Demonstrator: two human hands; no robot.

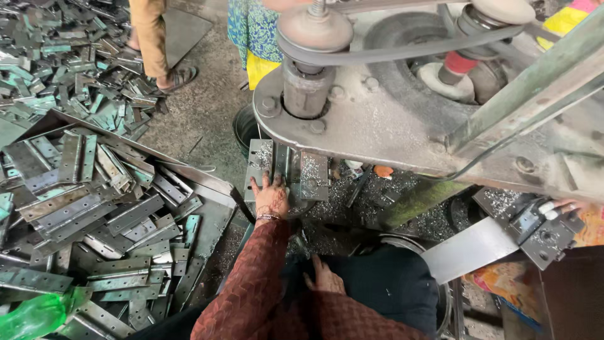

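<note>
Left hand [270, 198] reaches forward, flat, fingers spread, pressed on the near edge of a hinge plate [286, 170] lying on the bed of the drill press [352, 119]. The plate is an opened grey steel hinge: two flat leaves either side of a raised knuckle, with small punched holes and silver swarf scattered on both leaves. Its surface is dull and oily, with no paint.

Right hand [324, 277] rests on the lap, nearer the body than the left, fingers loosely together and holding nothing; it touches the dark cloth there.

Containers: left of the left hand, a shallow sheet-metal tray [217, 208] holds a jumbled heap of hinges [107, 208], grey with some greenish tint, mostly closed or half open. Beyond the hand, under the machine edge, sits a dark round bucket [242, 129]; its contents cannot be made out. Far left and ahead, loose plates [69, 63] cover the floor.

Orientation: the plate's knuckle runs away from the hand, roughly up the view, which is its long axis; the leaves spread left and right of the fingertips. It lies flat under the spindle [306, 82].

Another person's fingers [563, 206] hold a similar plate far to the right.
</note>
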